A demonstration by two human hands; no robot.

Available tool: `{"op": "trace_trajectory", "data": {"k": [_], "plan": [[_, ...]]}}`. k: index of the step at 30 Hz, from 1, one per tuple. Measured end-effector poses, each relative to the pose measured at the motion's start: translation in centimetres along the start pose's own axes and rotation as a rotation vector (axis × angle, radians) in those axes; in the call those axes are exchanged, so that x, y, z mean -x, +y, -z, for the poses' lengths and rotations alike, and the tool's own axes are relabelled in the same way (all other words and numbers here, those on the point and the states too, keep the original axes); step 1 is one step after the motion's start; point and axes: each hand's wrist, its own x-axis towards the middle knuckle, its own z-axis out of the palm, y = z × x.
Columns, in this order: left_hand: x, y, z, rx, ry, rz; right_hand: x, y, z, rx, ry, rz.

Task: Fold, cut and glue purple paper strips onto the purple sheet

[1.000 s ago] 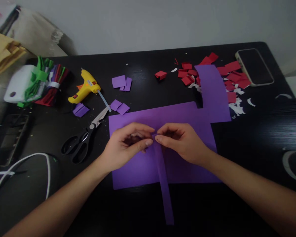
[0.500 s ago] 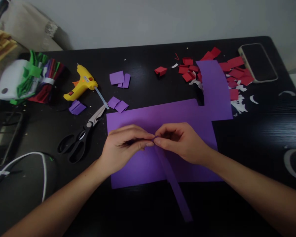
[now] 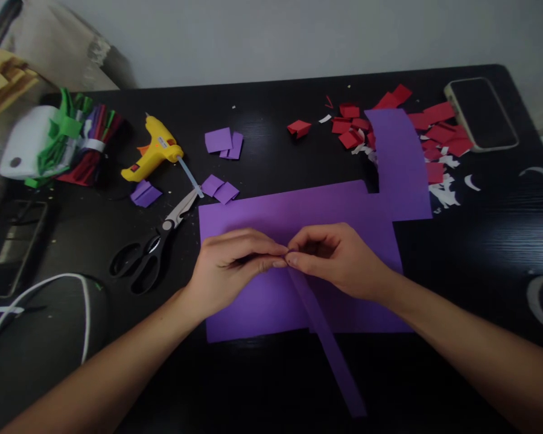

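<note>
Left hand (image 3: 221,271) has closed in to meet right hand (image 3: 348,262); both pinch purple paper strip (image 3: 328,340) at end, likely steadier. Tail swung rightward below grip, purple sheet (image 3: 257,307) beneath.

On table (image 3: 235,386): far left, glue gun (image 3: 156,150); nearer, scissors (image 3: 152,248); far right, phone (image 3: 484,113); near middle, strip (image 3: 329,346) over sheet (image 3: 262,307)
</note>
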Motion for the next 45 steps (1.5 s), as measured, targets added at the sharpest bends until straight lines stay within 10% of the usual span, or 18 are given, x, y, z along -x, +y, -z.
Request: {"op": "trace_trajectory", "data": {"k": [45], "plan": [[0.32,0.47,0.14,-0.055,0.038,-0.022,-0.16,-0.1,0.2,-0.021,-0.021,-0.023]]}}
